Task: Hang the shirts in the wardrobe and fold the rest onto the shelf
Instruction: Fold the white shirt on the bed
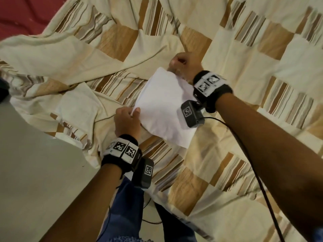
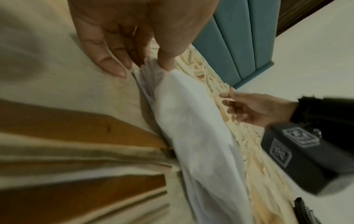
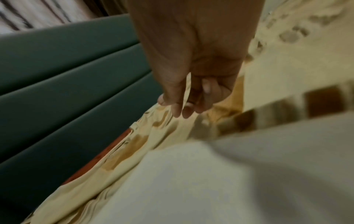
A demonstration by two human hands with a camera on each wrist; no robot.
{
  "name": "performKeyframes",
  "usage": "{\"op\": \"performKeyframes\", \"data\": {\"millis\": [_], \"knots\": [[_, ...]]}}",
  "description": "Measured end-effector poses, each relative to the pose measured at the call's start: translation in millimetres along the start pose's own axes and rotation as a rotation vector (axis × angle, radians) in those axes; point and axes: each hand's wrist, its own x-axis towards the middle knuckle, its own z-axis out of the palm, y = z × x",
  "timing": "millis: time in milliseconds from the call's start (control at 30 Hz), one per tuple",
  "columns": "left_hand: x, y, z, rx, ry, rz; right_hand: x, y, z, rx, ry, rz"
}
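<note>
Closest to the camera you've got blue jeans and a bit of pale floor at the edge of the bed. Then the left hand comes in, wrist rig strapped on, thumb and fingers pinching the near-left corner of a folded white garment. The left wrist view shows that pinch pretty clearly, cloth bunched between thumb and fingertips.

The garment itself sits in a rough square on the patchwork bedspread, cream with tan and striped blocks, rumpled on the left side. It's about mid-bed, between both hands.

Further out, the right hand is at the far corner of the garment, fingers curled in. Whether it has actual hold of the white cloth or is only knuckled up next to it, can't tell, too blurry. A black cable trails back from that wrist.

Past the bedspread there's a strip of red mattress, and the wrist views catch a teal padded headboard.
</note>
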Motion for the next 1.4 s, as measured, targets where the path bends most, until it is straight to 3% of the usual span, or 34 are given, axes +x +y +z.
{"op": "performKeyframes", "data": {"millis": [67, 133, 167, 233, 300, 333, 567, 667, 833, 900, 933, 1067, 1100, 1167, 1233, 1300, 1400], "knots": [[-13, 1, -2, -0.158, 0.076, -0.022, -21, 13, -26, -0.040, 0.036, -0.030], [-37, 1, 2, -0.269, 0.083, -0.163, -45, 39, -55, -0.094, 0.041, -0.033], [-51, 0, 7, -0.271, 0.031, -0.233, -57, 53, -68, -0.110, 0.017, -0.022], [-81, 1, 21, -0.315, -0.197, -0.308, -79, 79, -79, -0.164, -0.083, 0.010], [-106, 4, 40, -0.441, -0.424, -0.320, -93, 94, -77, -0.134, -0.166, 0.043], [-114, 6, 51, -0.480, -0.470, -0.318, -96, 97, -74, -0.095, -0.181, 0.053], [-114, 26, 83, -0.635, -0.365, -0.496, -88, 99, -54, -0.234, -0.095, 0.052], [-117, 21, 81, -0.510, -0.349, -0.403, -82, 99, -58, -0.385, -0.038, 0.110], [-119, 19, 62, -0.313, -0.371, -0.307, -92, 86, -51, -0.416, -0.041, 0.103], [-119, 20, 44, -0.039, -0.318, -0.164, -100, 77, -48, -0.466, 0.008, 0.012], [-118, 21, 35, 0.093, -0.226, -0.079, -105, 71, -46, -0.491, 0.038, -0.061], [-108, 33, 26, 0.228, 0.159, 0.246, -116, 55, -9, -0.489, 0.090, -0.427], [-102, 34, 33, 0.317, 0.167, 0.358, -117, 54, 8, -0.517, 0.060, -0.505], [-89, 27, 55, 0.545, 0.048, 0.468, -118, 57, 38, -0.653, -0.057, -0.591], [-77, 13, 69, 0.692, -0.046, 0.487, -116, 67, 54, -0.825, -0.169, -0.586], [-71, 3, 73, 0.748, -0.057, 0.499, -111, 80, 54, -0.851, -0.200, -0.521], [-71, -2, 68, 0.721, -0.068, 0.533, -107, 90, 42, -0.667, -0.065, -0.209]]}}
